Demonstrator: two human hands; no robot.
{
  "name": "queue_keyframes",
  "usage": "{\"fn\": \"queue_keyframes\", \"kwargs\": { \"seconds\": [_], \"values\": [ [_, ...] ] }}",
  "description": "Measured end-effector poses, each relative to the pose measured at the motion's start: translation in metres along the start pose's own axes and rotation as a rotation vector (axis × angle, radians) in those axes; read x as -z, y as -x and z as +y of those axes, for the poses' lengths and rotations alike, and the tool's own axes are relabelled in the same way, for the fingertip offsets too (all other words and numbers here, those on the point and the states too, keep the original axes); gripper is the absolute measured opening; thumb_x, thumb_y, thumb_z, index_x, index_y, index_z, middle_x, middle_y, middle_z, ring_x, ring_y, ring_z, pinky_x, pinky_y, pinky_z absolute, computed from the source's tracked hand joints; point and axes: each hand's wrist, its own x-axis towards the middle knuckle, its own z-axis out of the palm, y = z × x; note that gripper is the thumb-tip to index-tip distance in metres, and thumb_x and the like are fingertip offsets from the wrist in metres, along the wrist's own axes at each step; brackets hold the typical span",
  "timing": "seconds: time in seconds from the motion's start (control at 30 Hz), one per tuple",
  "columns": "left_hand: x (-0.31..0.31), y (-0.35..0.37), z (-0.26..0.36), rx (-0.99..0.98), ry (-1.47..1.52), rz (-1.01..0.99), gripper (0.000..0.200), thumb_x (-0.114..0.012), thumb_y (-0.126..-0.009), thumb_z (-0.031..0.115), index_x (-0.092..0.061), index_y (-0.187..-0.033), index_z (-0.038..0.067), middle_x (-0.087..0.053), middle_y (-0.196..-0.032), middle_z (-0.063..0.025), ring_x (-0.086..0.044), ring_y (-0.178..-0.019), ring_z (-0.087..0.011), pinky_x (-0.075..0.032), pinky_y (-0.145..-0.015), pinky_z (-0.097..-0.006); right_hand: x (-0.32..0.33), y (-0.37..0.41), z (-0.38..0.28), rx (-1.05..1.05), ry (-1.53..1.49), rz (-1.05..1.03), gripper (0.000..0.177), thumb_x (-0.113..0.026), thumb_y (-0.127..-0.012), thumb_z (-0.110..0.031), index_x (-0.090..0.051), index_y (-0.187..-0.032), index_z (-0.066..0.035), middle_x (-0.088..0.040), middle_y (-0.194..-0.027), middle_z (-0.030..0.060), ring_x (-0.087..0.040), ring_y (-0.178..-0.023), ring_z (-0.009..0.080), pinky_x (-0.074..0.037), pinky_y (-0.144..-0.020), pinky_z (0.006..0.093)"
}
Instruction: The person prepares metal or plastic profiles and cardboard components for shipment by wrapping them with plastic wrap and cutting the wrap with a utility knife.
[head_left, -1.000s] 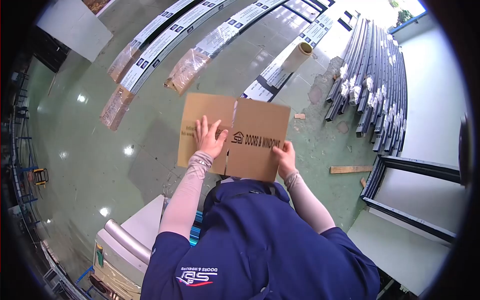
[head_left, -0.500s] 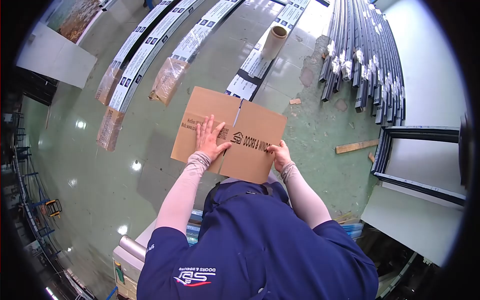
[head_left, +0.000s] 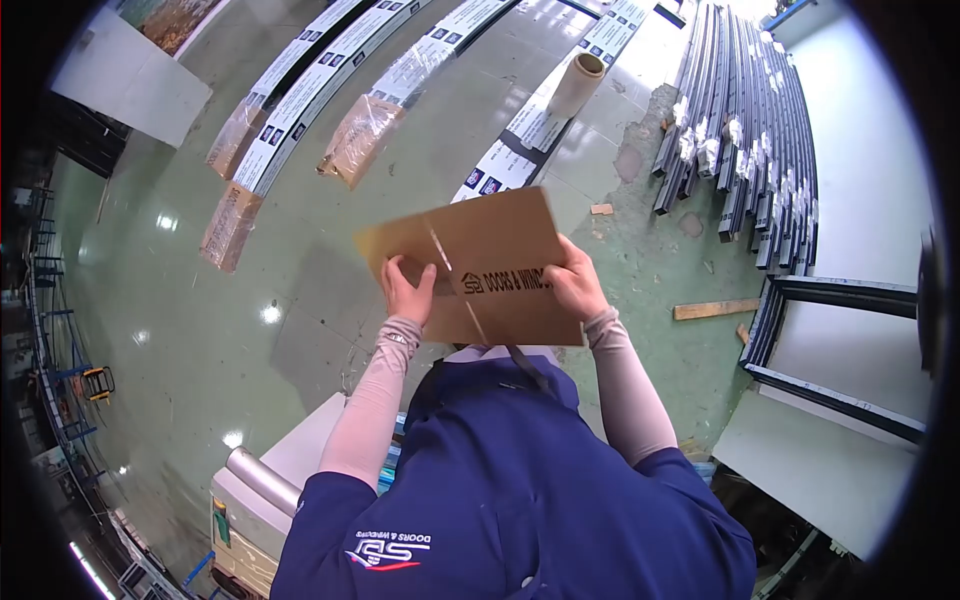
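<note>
Looked down on a wide green floor (head_left: 200, 330), bright with reflected light toward the left. Saw long wrapped packages (head_left: 318, 95) lying at far left and far centre, a stack of dark metal bars (head_left: 740, 90) at far right, and a dark frame (head_left: 850, 297) nearer on the right. Held a cardboard sheet (head_left: 510, 235) tilted above the floor, just beyond a navy shirt (head_left: 480, 470), printed face in view. Saw a roll (head_left: 576, 90) standing on the far-centre package and a strip of wood (head_left: 715, 309) on the floor to the right. Gripped the sheet's right edge with the right hand (head_left: 577, 285). Rested the left hand (head_left: 408, 292) on its left part, fingers curled; could not tell whether with that grip closed or merely touching.
</note>
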Motion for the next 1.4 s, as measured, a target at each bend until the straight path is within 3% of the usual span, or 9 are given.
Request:
{"fn": "queue_keyframes", "kwargs": {
  "seconds": [0.17, 0.4, 0.5, 0.63, 0.8, 0.93, 1.07, 1.2, 1.4],
  "values": [
    [-0.012, 0.018, -0.005, 0.032, 0.122, -0.019, 0.097, -0.079, -0.092, 0.036, -0.02, -0.163, 0.005, -0.028, -0.163, -0.0314, -0.03, -0.152, -0.044, -0.029, -0.124, -0.0474, -0.031, -0.037, -0.059, 0.062, 0.388, -0.105, 0.04, -0.058, -0.081, -0.002, -0.063, -0.121, -0.003, -0.073, -0.105, 0.0274, -0.069, -0.104, 0.0468, -0.054, -0.092, 0.0481],
    [-0.057, 0.008, -0.014, 0.186, 0.818, 0.003, 0.112, -0.077, -0.095, 0.042, 0.0, -0.166, 0.001, -0.027, -0.164, -0.0258, -0.035, -0.15, -0.0338, -0.031, -0.123, -0.0408, -0.064, -0.057, -0.047, 0.159, 0.535, -0.108, 0.05, -0.06, -0.083, -0.002, -0.061, -0.133, -0.007, -0.074, -0.106, 0.0225, -0.072, -0.101, 0.0383, -0.055, -0.091, 0.043],
    [-0.055, 0.01, -0.005, 0.344, 1.002, -0.05, 0.121, -0.079, -0.093, 0.045, 0.009, -0.166, 0.007, -0.029, -0.165, -0.0202, -0.036, -0.149, -0.031, -0.033, -0.122, -0.0427, -0.074, -0.062, -0.055, 0.177, 0.629, -0.127, 0.055, -0.064, -0.087, -0.006, -0.056, -0.142, -0.011, -0.073, -0.112, 0.0236, -0.07, -0.108, 0.0426, -0.054, -0.095, 0.0474],
    [-0.071, 0.009, -0.017, 0.452, 1.272, -0.103, 0.111, -0.082, -0.092, 0.041, -0.001, -0.166, 0.023, -0.035, -0.162, -0.0132, -0.04, -0.145, -0.0305, -0.045, -0.111, -0.0538, -0.079, -0.077, -0.019, 0.238, 0.693, -0.119, 0.054, -0.065, -0.088, -0.01, -0.056, -0.141, -0.011, -0.069, -0.125, 0.0207, -0.065, -0.118, 0.0403, -0.051, -0.101, 0.0476],
    [-0.079, -0.001, -0.003, 0.449, 1.255, 0.073, 0.113, -0.093, -0.081, 0.028, -0.015, -0.161, 0.01, -0.051, -0.148, -0.0157, -0.053, -0.134, -0.0292, -0.05, -0.108, -0.0467, -0.075, -0.084, 0.017, 0.391, 1.019, 0.051, 0.051, -0.071, -0.087, -0.018, -0.06, -0.137, -0.013, -0.057, -0.138, 0.0135, -0.05, -0.134, 0.0361, -0.04, -0.112, 0.0478],
    [-0.076, -0.006, 0.014, 0.504, 1.313, 0.204, 0.106, -0.096, -0.077, 0.02, -0.026, -0.156, 0.007, -0.055, -0.141, -0.0165, -0.059, -0.127, -0.0284, -0.057, -0.097, -0.0451, -0.088, -0.064, 0.024, 0.471, 1.094, -0.119, 0.048, -0.075, -0.086, -0.03, -0.065, -0.13, -0.013, -0.051, -0.143, 0.0137, -0.042, -0.14, 0.0356, -0.033, -0.116, 0.0494],
    [-0.097, -0.022, 0.025, 0.579, 1.072, 0.433, 0.111, -0.085, -0.087, 0.015, -0.007, -0.164, 0.001, -0.043, -0.155, -0.0232, -0.051, -0.137, -0.0329, -0.046, -0.113, -0.043, -0.083, -0.062, 0.047, 0.227, 1.094, -0.162, 0.075, -0.075, -0.086, -0.053, -0.054, -0.149, -0.018, -0.032, -0.164, 0.0204, -0.02, -0.157, 0.0399, -0.016, -0.127, 0.0549],
    [-0.089, -0.016, 0.025, 0.499, 1.162, 0.363, 0.115, -0.081, -0.09, 0.013, 0.006, -0.165, 0.001, -0.036, -0.16, -0.0244, -0.048, -0.14, -0.0336, -0.041, -0.117, -0.0411, -0.078, -0.067, 0.051, 0.159, 1.122, -0.269, 0.098, -0.078, -0.076, -0.066, -0.046, -0.157, -0.022, -0.022, -0.169, 0.0245, -0.009, -0.16, 0.0408, -0.009, -0.128, 0.0587],
    [-0.083, -0.026, 0.001, 0.619, 1.415, 0.087, 0.111, -0.082, -0.088, 0.008, -0.002, -0.165, 0.011, -0.052, -0.146, -0.0174, -0.061, -0.124, -0.0279, -0.055, -0.102, -0.0432, -0.089, -0.066, 0.044, 0.129, 1.177, -0.299, 0.113, -0.082, -0.064, -0.072, -0.042, -0.158, -0.023, -0.013, -0.169, 0.0283, -0.004, -0.158, 0.0498, -0.007, -0.123, 0.0706]
  ]
}}
